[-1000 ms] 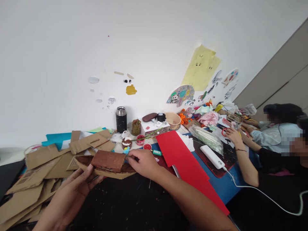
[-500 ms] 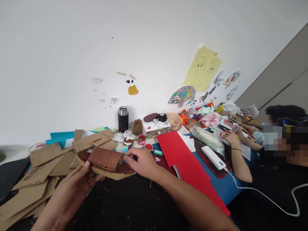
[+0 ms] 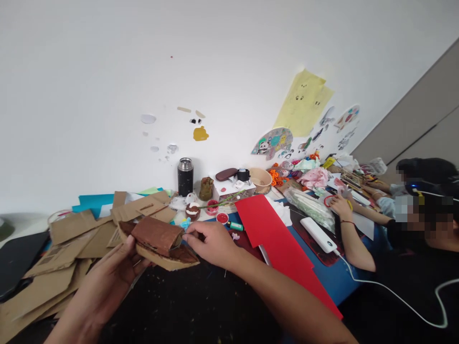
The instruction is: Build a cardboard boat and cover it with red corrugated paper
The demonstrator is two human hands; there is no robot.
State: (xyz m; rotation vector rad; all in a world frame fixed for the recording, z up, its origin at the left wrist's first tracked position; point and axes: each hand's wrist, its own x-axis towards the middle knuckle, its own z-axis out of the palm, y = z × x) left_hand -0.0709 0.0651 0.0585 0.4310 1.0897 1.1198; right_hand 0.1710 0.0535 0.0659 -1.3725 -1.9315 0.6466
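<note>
A small brown cardboard boat with a curved brown roof is tilted above the black work surface. My left hand grips its left side, thumb on the near edge of the roof and fingers beneath the hull. At the roof's right end, my right hand is closed in a pinch; whatever lies between its fingertips is too small to make out. Behind it stand an open jar of brown and white paint and a crumpled light-blue piece.
Cardboard pieces are piled at the left. A black flask stands by the wall. Red sheets and a white power bank lie to the right. Another person's hand is at the far right.
The boat has turned and tipped, its right end now lower and nearer. My right hand stays pinched close to the roof's end. The other person's hand has shifted slightly left.
</note>
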